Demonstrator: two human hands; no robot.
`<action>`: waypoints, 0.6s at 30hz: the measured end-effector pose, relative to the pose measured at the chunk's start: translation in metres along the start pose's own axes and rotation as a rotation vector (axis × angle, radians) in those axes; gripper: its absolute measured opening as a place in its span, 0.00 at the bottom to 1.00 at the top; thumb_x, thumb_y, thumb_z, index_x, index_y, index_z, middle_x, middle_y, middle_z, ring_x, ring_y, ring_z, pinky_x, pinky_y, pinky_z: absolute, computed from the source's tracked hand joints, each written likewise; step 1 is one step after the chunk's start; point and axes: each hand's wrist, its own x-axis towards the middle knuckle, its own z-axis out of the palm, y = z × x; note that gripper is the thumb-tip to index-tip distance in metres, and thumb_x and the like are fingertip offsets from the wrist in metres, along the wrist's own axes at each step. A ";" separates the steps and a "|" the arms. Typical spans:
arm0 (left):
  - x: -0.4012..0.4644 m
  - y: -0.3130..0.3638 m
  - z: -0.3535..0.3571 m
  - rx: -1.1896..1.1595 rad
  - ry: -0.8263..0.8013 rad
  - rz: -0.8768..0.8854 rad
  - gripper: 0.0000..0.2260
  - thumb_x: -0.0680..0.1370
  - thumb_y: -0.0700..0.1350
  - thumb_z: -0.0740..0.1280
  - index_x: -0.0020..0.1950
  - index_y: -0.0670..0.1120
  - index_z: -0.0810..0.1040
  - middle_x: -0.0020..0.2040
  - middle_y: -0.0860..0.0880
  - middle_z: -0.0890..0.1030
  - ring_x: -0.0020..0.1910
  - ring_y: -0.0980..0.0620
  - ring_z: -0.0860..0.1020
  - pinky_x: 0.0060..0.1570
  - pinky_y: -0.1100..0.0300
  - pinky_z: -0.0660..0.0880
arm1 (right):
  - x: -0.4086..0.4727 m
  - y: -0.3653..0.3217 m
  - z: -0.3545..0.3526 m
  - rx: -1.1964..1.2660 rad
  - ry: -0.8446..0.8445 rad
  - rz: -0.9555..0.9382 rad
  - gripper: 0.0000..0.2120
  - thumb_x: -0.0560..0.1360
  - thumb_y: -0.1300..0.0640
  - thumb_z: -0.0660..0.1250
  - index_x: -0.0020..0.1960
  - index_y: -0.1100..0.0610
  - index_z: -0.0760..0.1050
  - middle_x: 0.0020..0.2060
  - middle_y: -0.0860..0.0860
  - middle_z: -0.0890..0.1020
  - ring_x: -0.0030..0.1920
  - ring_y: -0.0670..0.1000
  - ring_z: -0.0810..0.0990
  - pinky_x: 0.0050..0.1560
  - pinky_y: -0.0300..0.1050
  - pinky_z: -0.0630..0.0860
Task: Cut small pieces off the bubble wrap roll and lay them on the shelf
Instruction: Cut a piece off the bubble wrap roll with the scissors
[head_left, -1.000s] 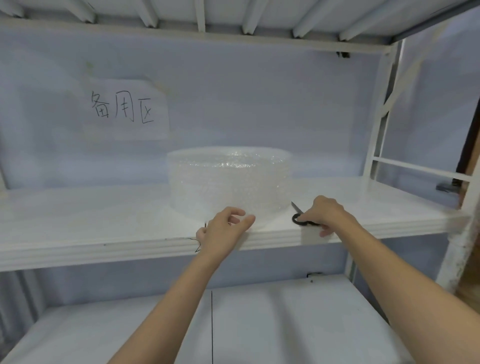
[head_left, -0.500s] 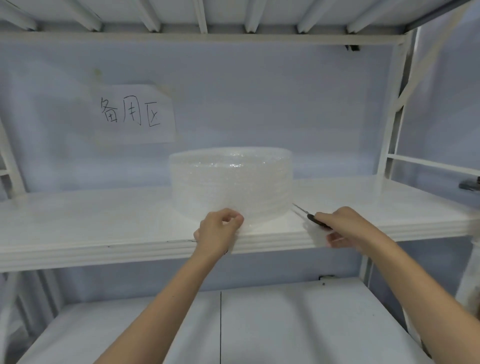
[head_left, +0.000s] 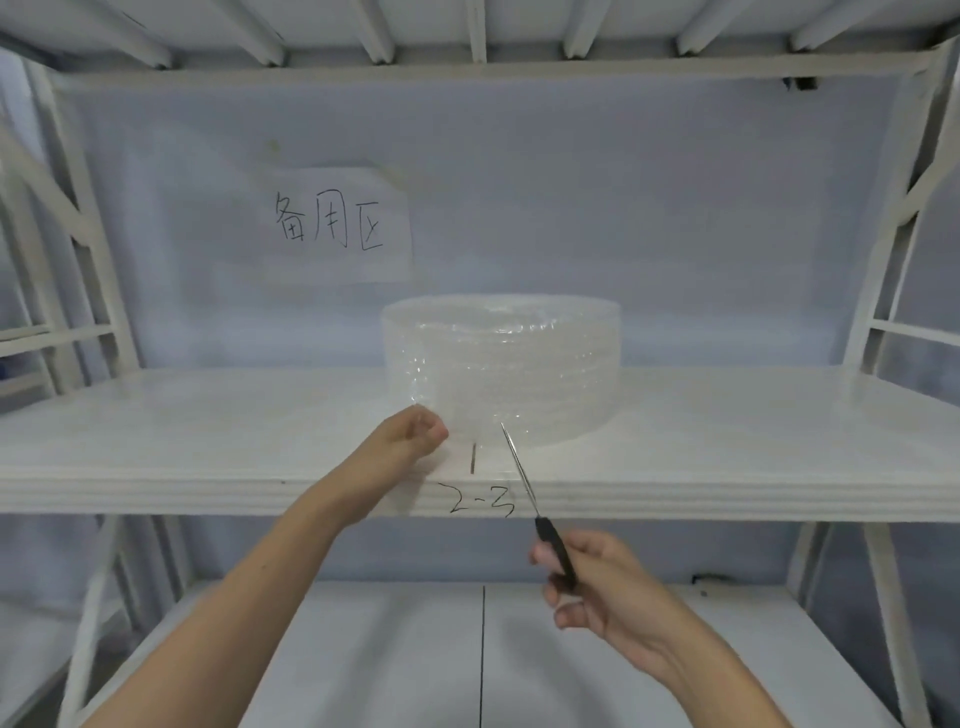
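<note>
A clear bubble wrap roll (head_left: 511, 364) lies flat on the white middle shelf (head_left: 208, 447), near its front edge. My left hand (head_left: 410, 439) pinches the loose end of the wrap at the roll's lower left. In front of and below the shelf edge, my right hand (head_left: 597, 587) grips a pair of black-handled scissors (head_left: 535, 512). The thin blades look closed and point up and left, their tip just at the roll's bottom front.
A paper sign (head_left: 337, 226) with handwriting is stuck to the back wall. "2-3" is written on the shelf's front edge (head_left: 480, 501). A lower white shelf (head_left: 483, 660) sits below my arms. White frame posts (head_left: 883, 234) stand at both sides.
My right hand lifted the scissors off the shelf and pulled back below its edge, swinging the blades toward the roll. My left hand moved slightly left, still pinching the wrap.
</note>
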 end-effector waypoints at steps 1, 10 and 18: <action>-0.002 0.001 0.001 -0.007 -0.013 0.008 0.05 0.78 0.51 0.66 0.46 0.51 0.79 0.49 0.50 0.78 0.50 0.54 0.74 0.53 0.57 0.68 | 0.003 0.004 0.006 0.023 -0.021 0.003 0.09 0.65 0.61 0.76 0.41 0.62 0.78 0.38 0.56 0.77 0.25 0.49 0.74 0.22 0.41 0.73; 0.002 -0.005 0.004 -0.124 -0.085 0.040 0.05 0.75 0.41 0.70 0.42 0.41 0.77 0.46 0.62 0.80 0.51 0.74 0.75 0.59 0.63 0.65 | 0.020 0.022 0.020 0.025 -0.159 0.051 0.20 0.70 0.42 0.67 0.40 0.59 0.71 0.37 0.53 0.76 0.28 0.51 0.72 0.24 0.43 0.70; 0.002 0.000 0.002 -0.241 -0.099 -0.037 0.08 0.69 0.49 0.70 0.43 0.46 0.79 0.46 0.58 0.80 0.46 0.69 0.76 0.61 0.59 0.64 | 0.028 0.023 0.017 -0.021 -0.261 0.012 0.21 0.69 0.38 0.65 0.38 0.58 0.70 0.37 0.52 0.75 0.30 0.51 0.71 0.26 0.44 0.71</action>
